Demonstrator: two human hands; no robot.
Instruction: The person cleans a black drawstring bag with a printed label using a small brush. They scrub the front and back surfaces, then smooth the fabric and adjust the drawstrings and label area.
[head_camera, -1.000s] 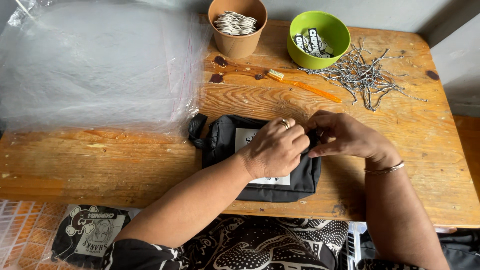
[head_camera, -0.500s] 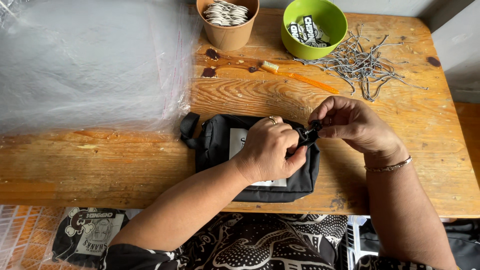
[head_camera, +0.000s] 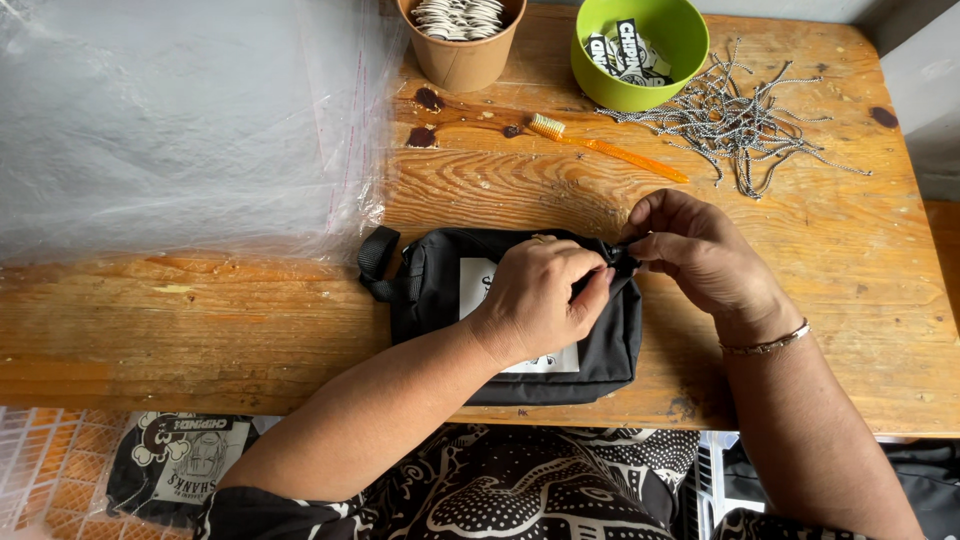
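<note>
- Black pouch (head_camera: 440, 300) lies flat at bench (head_camera: 250, 320) front edge, strap loop to its left, white label up.
- Left hand (head_camera: 540, 300) rests on pouch, fingers pinched narrow at its top right corner.
- Right hand (head_camera: 700, 255) pinches same corner from the other side; grip closed on a small black tab or zip pull, can't tell which.
- Step, I'd say: fiddling w/ that corner fitting.
- Next move needs a steady pouch and fine fingertip work.
- Cords (head_camera: 740, 120), green bowl (head_camera: 640, 50), brown cup (head_camera: 462, 45), orange brush (head_camera: 600, 148), plastic sheet (head_camera: 170, 120) lie well apart.

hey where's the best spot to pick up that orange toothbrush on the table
Probably the middle of the orange toothbrush handle, from above. It lies flat and slanted on the wooden table, so pinch across its thin width. The bristle end sits near dark stains, and the tail end nears the cord pile.
</note>
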